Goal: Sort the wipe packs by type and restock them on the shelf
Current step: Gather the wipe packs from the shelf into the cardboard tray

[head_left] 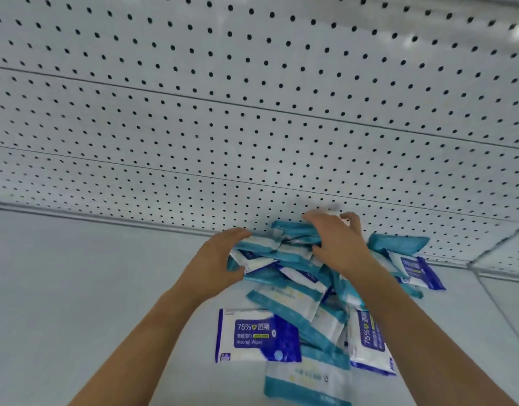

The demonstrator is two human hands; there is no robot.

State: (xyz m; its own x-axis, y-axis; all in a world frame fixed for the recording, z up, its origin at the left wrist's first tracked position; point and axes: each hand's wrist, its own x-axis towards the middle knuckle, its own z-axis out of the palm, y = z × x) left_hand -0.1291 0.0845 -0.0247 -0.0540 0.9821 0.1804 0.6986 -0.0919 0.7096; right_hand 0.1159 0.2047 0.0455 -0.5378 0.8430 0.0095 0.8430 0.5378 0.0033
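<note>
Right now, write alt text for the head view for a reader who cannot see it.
The left hand and right hand grip the far end of a loose pile of wipe packs on a white shelf. Teal-striped packs and dark-blue alcohol packs lie mixed together, in front of a white pegboard wall.

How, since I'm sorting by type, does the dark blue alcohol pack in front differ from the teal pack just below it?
The dark blue pack has a blue panel reading Alcohol Wipes; the teal pack has teal bands and faint print. The dark blue pack shows whole; the teal pack runs off frame. Both lie flat, white-bodied.
</note>
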